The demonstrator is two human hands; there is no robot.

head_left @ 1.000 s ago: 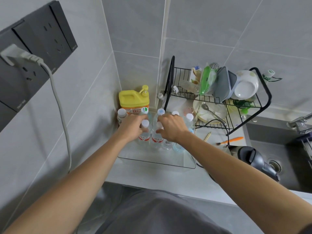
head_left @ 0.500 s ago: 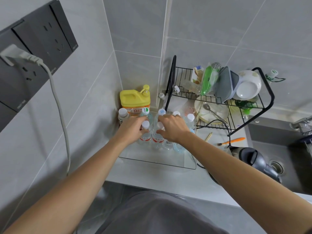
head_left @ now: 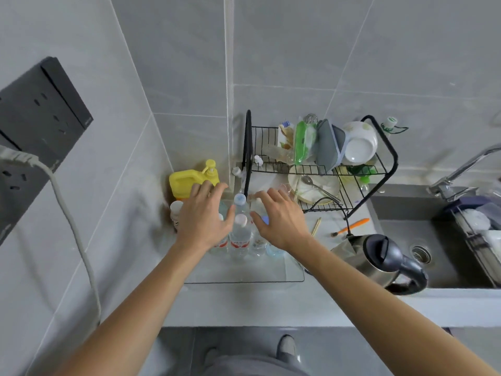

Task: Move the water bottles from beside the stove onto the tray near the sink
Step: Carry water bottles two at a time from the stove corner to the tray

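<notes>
Several clear water bottles (head_left: 240, 236) with white and pale-blue caps stand upright at the far end of a clear tray (head_left: 244, 278) on the counter. My left hand (head_left: 204, 217) hovers over the left bottles, fingers spread, holding nothing. Over the right bottles, my right hand (head_left: 279, 218) is likewise spread and holds nothing. Some bottles are partly hidden under both hands. One more white-capped bottle (head_left: 176, 213) stands left of the tray by the wall.
A yellow pump jug (head_left: 189, 180) sits in the corner behind the bottles. A black dish rack (head_left: 320, 158) with bowls and a plate stands to the right. A kettle (head_left: 379, 256) is at the sink's (head_left: 433, 253) edge. A grey cord (head_left: 73, 229) hangs along the left wall.
Both hands let go of the bottles they gripped, opened, and lifted slightly above the caps. The view has tilted down and back.
</notes>
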